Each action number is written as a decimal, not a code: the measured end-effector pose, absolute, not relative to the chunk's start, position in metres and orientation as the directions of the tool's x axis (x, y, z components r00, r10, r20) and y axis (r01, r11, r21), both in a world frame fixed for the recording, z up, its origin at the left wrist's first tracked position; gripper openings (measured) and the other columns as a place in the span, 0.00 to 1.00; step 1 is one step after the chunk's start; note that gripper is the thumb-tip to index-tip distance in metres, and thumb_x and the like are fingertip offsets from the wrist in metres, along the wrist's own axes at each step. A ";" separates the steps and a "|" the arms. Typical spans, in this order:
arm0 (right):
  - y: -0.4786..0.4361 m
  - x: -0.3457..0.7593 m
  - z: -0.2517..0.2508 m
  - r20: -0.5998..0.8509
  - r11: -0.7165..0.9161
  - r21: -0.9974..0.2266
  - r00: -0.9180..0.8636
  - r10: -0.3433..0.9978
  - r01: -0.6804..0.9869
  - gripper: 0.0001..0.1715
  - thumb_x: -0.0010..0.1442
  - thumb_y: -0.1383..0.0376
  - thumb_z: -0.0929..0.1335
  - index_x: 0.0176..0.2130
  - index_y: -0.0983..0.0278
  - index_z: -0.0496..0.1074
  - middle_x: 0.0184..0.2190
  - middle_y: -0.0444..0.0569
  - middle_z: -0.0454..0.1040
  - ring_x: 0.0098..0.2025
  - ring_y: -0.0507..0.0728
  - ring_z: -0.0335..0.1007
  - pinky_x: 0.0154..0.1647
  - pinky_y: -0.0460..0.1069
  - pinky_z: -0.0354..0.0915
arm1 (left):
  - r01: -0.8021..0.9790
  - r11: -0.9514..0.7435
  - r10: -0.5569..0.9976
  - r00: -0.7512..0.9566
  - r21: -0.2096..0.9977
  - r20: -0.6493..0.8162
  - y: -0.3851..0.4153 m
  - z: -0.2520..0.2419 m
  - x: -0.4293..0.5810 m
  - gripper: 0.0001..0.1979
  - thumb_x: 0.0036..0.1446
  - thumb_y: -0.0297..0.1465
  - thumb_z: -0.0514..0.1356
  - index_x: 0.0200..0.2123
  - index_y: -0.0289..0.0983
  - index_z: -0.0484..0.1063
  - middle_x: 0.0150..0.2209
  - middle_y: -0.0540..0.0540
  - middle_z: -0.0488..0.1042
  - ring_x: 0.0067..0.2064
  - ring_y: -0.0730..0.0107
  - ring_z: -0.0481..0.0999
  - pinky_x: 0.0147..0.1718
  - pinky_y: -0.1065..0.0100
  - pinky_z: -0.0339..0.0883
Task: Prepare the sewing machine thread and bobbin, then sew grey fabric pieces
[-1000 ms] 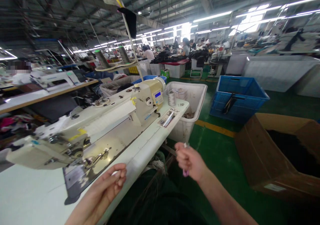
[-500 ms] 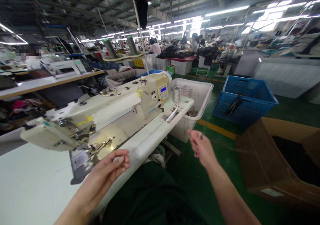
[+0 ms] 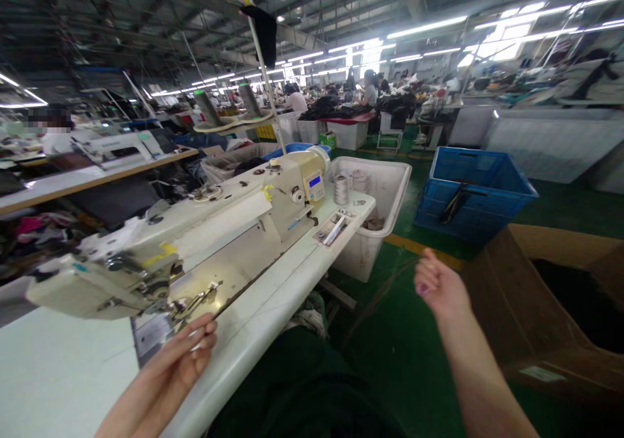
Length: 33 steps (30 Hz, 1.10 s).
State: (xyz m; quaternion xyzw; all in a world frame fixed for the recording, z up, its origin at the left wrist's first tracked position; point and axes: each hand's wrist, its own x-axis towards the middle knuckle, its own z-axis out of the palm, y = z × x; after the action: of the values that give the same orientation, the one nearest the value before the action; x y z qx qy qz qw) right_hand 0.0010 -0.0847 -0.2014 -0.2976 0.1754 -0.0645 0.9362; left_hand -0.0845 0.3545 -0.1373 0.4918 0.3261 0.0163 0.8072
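Left hand point(image 3: 168, 373), fingertips pinched together, lies near the presser foot point(image 3: 192, 305), at its 7 o'clock; right hand point(image 3: 439, 290), fisted on a purple thing point(image 3: 422, 289), is well apart at 3 o'clock.

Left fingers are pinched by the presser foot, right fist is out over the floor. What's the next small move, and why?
Probably bring the right hand in toward the left hand. The left fingertips are pinched just before the presser foot of the sewing machine, while the right fist, closed on a small purple thing, hangs off over the green floor, far from it.
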 end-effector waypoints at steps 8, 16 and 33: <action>-0.120 -0.009 -0.182 -0.011 0.294 -0.802 0.478 -0.878 0.521 0.02 0.52 0.68 0.69 0.30 0.63 0.70 0.15 0.36 0.51 0.14 0.46 0.41 0.10 0.41 0.40 | 0.247 0.531 0.357 0.803 0.811 -0.478 0.351 -0.149 -0.087 0.12 0.55 0.15 0.56 0.39 0.30 0.74 0.36 0.41 0.76 0.33 0.72 0.78 0.32 0.76 0.76; 0.090 -0.059 -0.203 -0.208 0.127 -0.876 0.602 0.771 -0.466 0.27 0.50 0.51 0.75 0.42 0.68 0.72 0.19 0.38 0.63 0.14 0.42 0.45 0.13 0.41 0.42 | 0.455 0.380 -0.256 0.889 0.805 -0.381 0.264 -0.148 -0.071 0.08 0.54 0.25 0.65 0.38 0.30 0.75 0.33 0.43 0.75 0.32 0.75 0.75 0.33 0.77 0.72; -0.111 -0.011 -0.193 0.065 0.252 -0.867 0.599 -0.798 0.430 0.03 0.58 0.61 0.69 0.35 0.56 0.70 0.17 0.39 0.55 0.15 0.46 0.44 0.11 0.42 0.42 | 0.188 0.553 0.414 0.783 0.812 -0.464 0.352 -0.135 -0.080 0.13 0.57 0.15 0.52 0.40 0.31 0.73 0.35 0.43 0.75 0.31 0.75 0.77 0.30 0.79 0.76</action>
State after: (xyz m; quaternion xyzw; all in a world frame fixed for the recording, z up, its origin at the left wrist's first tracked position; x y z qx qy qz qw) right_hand -0.0113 -0.1108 -0.1934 -0.4616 0.1995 -0.4012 0.7656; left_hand -0.0805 0.3516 -0.1353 0.4678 0.3220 0.0687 0.8202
